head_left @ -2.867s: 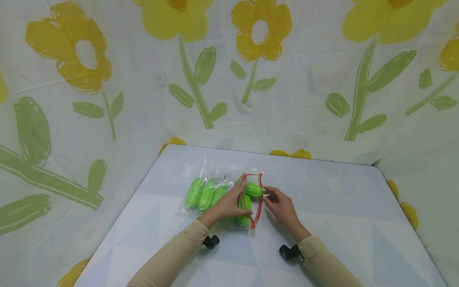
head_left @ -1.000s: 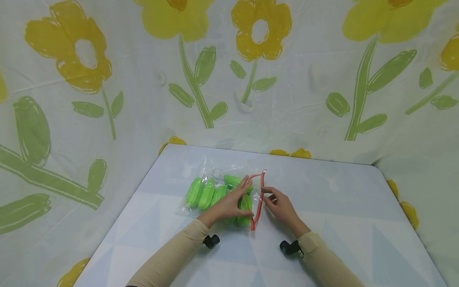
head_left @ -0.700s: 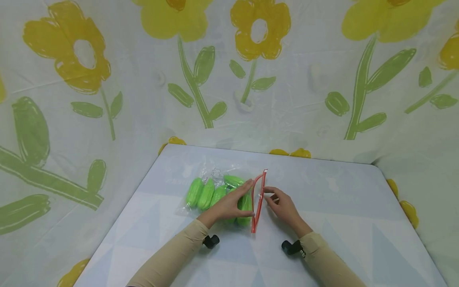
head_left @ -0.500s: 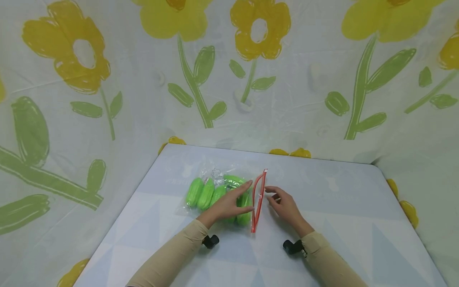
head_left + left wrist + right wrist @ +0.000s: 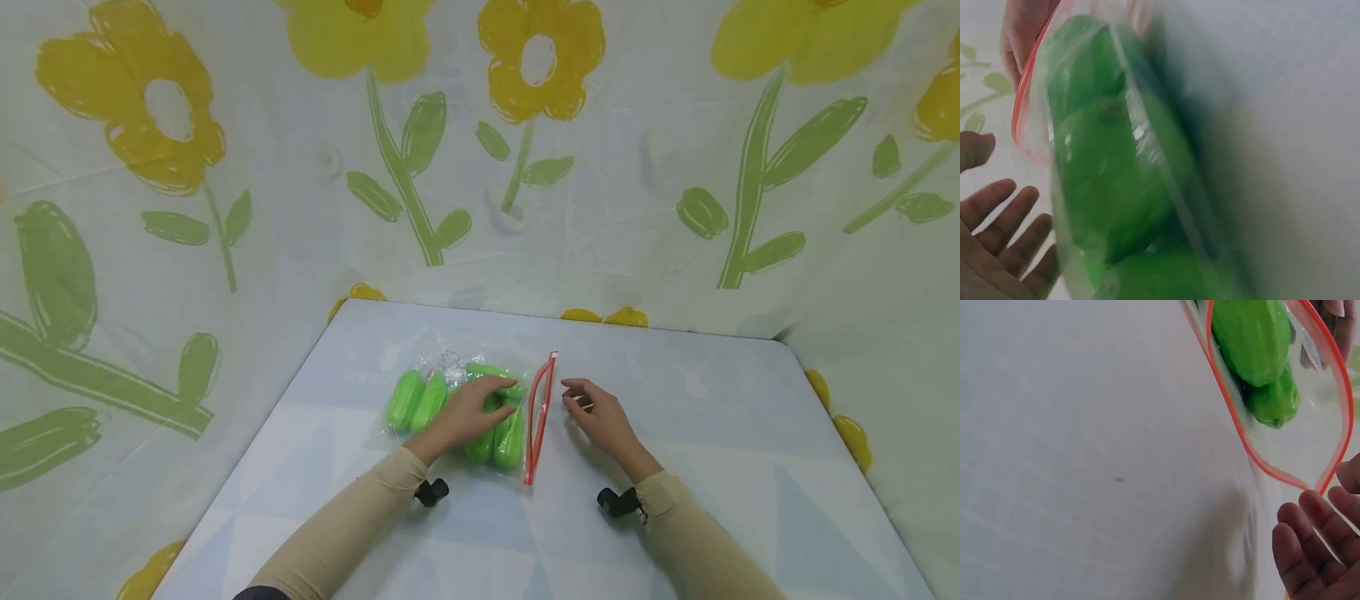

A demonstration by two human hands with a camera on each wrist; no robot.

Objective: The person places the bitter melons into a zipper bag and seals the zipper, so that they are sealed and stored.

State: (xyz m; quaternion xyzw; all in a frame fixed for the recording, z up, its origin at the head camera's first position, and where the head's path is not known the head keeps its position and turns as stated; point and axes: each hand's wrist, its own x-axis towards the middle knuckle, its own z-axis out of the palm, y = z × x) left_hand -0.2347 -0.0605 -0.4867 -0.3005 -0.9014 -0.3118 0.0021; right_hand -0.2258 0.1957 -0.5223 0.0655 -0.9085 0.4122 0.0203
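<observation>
A clear zip bag (image 5: 543,412) with a red zipper edge lies on the table, its mouth facing right and parted in a narrow loop. Inside are several bright green, ribbed, cucumber-shaped vegetables (image 5: 406,400), side by side, with one lying crosswise near the back. Over the bag's right half hovers my left hand (image 5: 463,414), fingers loosely bent and holding nothing; it covers some of the vegetables. My right hand (image 5: 606,423) is just right of the bag's mouth, fingers relaxed around nothing. In the right wrist view, the red-rimmed opening (image 5: 1235,412) shows green vegetables (image 5: 1254,344) within.
The white table (image 5: 705,467) has a pale blue triangle pattern. Behind and beside it hangs a curtain (image 5: 615,208) printed with yellow flowers. Small black wrist cameras (image 5: 619,502) sit under both forearms, close above the tabletop.
The crosswise vegetable has gone from the bag's mouth fully inside. Both hands have come off the red edge, the left drawing back leftward and the right moving right. The mouth has narrowed.
</observation>
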